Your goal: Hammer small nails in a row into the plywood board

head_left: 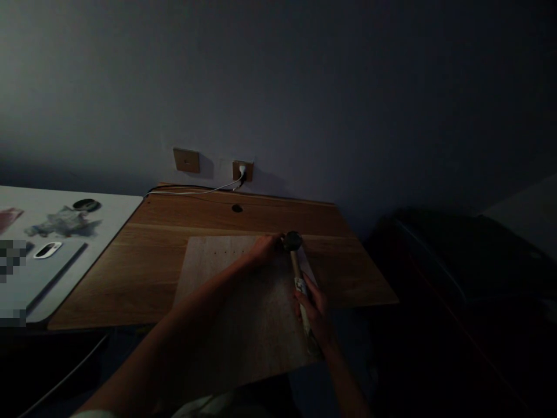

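Observation:
A hammer (pixel 296 264) with a dark, round head and a pale handle lies in the grip of my right hand (pixel 315 307), its fingers wrapped round the shaft. Its head hovers over or rests at the far right part of a thin wooden board (pixel 243 316); which of the two, I cannot tell. Right beside the head, my left hand (pixel 267 248) has its fingers pinched together near the board's far edge. Whatever those fingertips hold is too small and dark to make out. A row of several small dark dots (pixel 225 252) marks the board left of this hand.
Beneath the board is a wooden desk (pixel 130 267) with a cable hole (pixel 237 208). Cables (pixel 204 190) run along the wall to a socket (pixel 242 170). A white table (pixel 117 203) at left bears a crumpled plastic bag (pixel 65 222), a roll of tape (pixel 86 205) and a grey laptop (pixel 52 273).

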Demonstrator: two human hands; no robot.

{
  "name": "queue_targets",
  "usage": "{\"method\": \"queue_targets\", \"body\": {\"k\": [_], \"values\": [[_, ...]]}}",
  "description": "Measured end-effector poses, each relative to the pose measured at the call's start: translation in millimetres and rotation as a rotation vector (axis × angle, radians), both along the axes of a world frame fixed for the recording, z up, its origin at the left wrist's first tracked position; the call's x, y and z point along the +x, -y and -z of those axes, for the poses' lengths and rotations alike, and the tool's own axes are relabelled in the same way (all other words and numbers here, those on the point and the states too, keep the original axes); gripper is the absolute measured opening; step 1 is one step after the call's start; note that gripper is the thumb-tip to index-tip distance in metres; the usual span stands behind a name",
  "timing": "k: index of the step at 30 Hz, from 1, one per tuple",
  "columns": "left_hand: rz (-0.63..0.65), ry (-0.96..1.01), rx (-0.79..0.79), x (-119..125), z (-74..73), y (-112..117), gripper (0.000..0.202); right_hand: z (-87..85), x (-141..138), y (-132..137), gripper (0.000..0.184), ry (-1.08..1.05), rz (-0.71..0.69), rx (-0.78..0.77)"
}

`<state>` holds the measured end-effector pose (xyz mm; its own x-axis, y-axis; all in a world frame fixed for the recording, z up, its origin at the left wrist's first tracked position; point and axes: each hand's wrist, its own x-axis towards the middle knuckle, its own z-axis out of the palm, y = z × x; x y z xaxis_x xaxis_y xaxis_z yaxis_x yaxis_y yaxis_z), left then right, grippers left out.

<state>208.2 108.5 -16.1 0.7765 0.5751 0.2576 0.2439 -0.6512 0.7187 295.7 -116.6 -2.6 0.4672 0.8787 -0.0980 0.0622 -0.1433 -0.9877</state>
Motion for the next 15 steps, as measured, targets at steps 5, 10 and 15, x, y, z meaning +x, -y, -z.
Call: {"method": "queue_targets", "body": {"k": [5, 10, 15], "values": [[-0.024, -0.023, -0.022, 2.3, 1.8, -1.0, 0.043, -2.7, -1.0, -0.4, 0.073, 0.017, 0.031, -0.007], [-0.012, -0.025, -0.017, 1.2, 2.5, -1.9, 0.046, -2.9, -0.6, -0.1, 0.069, -0.028, 0.030, -0.019], [0.037, -0.025, -0.061, -1.0, 1.6, -2.3, 0.047, -4.0, -0.1, -0.7, 0.042, -0.109, 0.073, -0.011]]}}
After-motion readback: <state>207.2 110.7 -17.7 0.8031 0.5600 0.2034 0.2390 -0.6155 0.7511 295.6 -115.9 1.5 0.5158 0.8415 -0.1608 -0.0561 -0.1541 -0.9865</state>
